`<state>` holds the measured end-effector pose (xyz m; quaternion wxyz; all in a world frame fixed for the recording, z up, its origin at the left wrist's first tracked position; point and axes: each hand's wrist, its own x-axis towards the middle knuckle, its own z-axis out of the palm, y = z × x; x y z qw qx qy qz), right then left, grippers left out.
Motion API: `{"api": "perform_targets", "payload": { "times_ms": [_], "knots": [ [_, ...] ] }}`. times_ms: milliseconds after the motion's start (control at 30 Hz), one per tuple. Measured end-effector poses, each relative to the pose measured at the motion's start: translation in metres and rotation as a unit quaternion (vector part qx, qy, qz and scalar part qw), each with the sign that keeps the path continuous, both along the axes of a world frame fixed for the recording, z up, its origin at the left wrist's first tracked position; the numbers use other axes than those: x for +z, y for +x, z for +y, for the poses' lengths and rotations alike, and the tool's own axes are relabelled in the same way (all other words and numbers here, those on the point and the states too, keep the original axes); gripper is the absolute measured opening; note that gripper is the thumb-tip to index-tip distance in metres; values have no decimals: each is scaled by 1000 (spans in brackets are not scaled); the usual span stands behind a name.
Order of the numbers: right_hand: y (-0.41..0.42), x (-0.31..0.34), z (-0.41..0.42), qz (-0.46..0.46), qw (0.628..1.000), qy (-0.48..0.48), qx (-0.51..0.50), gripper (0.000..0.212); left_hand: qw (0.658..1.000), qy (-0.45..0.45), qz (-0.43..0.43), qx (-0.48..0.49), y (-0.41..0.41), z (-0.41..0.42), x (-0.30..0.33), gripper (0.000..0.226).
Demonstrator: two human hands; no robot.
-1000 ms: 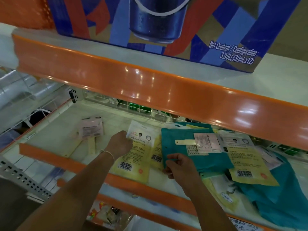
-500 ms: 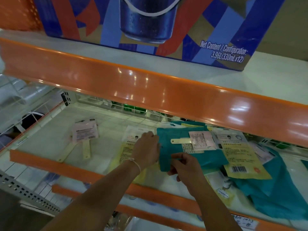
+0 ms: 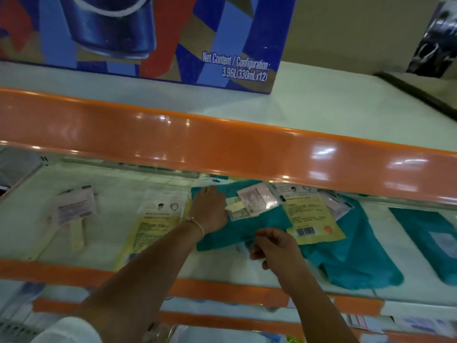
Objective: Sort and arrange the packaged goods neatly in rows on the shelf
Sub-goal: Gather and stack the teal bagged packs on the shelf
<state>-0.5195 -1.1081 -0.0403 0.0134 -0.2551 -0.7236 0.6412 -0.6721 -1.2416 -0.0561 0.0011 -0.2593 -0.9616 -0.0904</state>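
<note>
Resting left hand (image 3: 210, 209) on teal packet (image 3: 262, 226), fingers' state unclear, right hand (image 3: 274, 246) pinching its front edge

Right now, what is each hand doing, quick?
Left hand: open, resting flat on the teal packet.
Right hand: fingers curled at that packet's near edge; whether it pinches it cannot be told.

Blue carton (image 3: 222, 33) on upper shelf reads "Net Content / Configuration: 3.96L(330mL x12)"
</note>
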Motion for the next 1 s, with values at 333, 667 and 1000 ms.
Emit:
{"api": "perform_targets", "payload": {
  "times_ms": [333,667,1000],
  "knots": [
    [-13,-18,7,-11,998,-43,37,11,932,192,-296,88,36,-7,28,26],
    [-22,-20,-8,61,997,23,48,35,882,298,-351,98,70,-16,29,14],
    [-81,-16,-92,55,991,41,118,27,919,307,-178,174,44,-115,27,38]
  ]
}}
